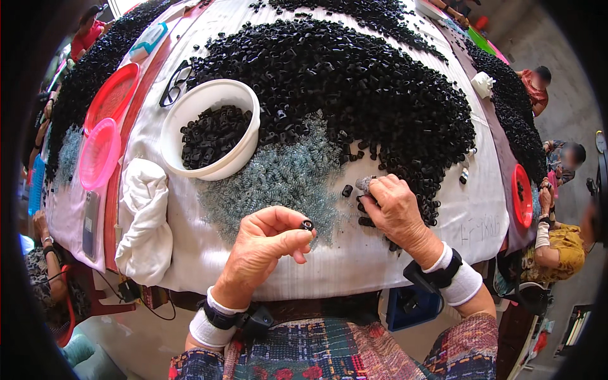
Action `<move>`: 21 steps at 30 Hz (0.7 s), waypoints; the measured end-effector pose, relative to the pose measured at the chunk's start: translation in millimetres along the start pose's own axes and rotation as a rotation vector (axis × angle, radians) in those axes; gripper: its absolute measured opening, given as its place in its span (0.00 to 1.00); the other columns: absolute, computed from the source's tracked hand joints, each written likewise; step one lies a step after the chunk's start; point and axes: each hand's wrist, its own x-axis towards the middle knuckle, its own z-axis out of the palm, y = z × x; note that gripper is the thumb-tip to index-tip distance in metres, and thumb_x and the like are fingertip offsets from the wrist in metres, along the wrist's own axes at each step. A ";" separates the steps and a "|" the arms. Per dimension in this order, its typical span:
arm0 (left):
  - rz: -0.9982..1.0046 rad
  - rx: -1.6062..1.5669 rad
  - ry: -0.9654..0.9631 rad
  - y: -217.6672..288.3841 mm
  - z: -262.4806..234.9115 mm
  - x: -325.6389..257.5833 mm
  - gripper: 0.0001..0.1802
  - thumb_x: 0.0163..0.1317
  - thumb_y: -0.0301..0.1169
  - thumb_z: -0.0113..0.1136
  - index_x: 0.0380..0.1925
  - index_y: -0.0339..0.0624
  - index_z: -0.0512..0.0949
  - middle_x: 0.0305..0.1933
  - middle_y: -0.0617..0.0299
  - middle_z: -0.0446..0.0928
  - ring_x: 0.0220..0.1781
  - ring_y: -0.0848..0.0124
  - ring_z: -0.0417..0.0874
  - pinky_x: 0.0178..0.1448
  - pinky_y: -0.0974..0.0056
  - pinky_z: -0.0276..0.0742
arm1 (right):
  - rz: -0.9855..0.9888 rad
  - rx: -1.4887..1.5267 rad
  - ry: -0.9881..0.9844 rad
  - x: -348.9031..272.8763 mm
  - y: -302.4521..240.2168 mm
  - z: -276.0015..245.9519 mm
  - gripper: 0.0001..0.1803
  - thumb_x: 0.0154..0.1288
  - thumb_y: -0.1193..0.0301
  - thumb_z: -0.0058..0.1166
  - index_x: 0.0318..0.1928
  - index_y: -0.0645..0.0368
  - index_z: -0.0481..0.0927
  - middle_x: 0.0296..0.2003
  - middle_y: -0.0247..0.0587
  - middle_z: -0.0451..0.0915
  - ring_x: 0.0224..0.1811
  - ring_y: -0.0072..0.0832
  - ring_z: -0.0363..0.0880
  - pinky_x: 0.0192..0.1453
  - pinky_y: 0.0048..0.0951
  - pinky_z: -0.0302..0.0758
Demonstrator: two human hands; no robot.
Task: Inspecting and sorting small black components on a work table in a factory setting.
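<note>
**Left hand point(266, 244) pinches a black part point(307, 225)**

It's caught between thumb and finger; the right hand point(399, 212) curls at the near edge of the heap point(342, 69), and I can't tell whether it grips anything; coils point(272, 183) lie just beyond the left hand; past them, leftward, stands a bowl point(240, 156).

Grey lump point(363, 183) at right hand point(398, 207), indistinct

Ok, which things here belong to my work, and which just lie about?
Likely part of it:
small black plastic piece in your left hand
heap of black plastic pieces by your right hand
pile of blue-grey coils
round white plastic bowl

Seemingly lying about:
black-framed eyeglasses
twisted white cloth
flat grey phone
</note>
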 end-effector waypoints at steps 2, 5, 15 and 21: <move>-0.002 -0.001 0.001 -0.6 0.0 0.6 0.08 0.55 0.21 0.63 0.35 0.33 0.77 0.35 0.53 0.80 0.27 0.71 0.81 0.31 0.67 0.80 | 0.032 -0.082 -0.053 0.3 -0.6 3.6 0.08 0.51 0.74 0.58 0.33 0.59 0.74 0.29 0.40 0.75 0.36 0.37 0.73 0.41 0.35 0.69; -0.007 -0.001 -0.005 -0.8 0.2 1.9 0.08 0.56 0.20 0.63 0.36 0.34 0.78 0.35 0.53 0.81 0.27 0.71 0.80 0.31 0.67 0.80 | 0.036 -0.083 -0.040 2.9 -5.8 5.9 0.08 0.51 0.75 0.57 0.33 0.59 0.74 0.29 0.40 0.75 0.36 0.37 0.73 0.42 0.36 0.68; 0.009 0.091 0.015 -4.8 11.2 5.1 0.10 0.56 0.24 0.67 0.37 0.34 0.79 0.30 0.58 0.81 0.29 0.75 0.81 0.34 0.72 0.79 | -0.059 0.017 0.130 -0.1 -12.6 1.8 0.13 0.51 0.82 0.57 0.40 0.64 0.75 0.30 0.43 0.77 0.30 0.38 0.78 0.36 0.36 0.73; 0.062 0.145 0.006 -2.3 22.6 -1.5 0.11 0.56 0.24 0.67 0.38 0.34 0.79 0.32 0.60 0.81 0.32 0.75 0.82 0.35 0.72 0.80 | -0.142 0.420 0.284 12.2 -70.3 -42.9 0.18 0.50 0.85 0.62 0.44 0.68 0.75 0.32 0.46 0.81 0.31 0.37 0.83 0.32 0.30 0.80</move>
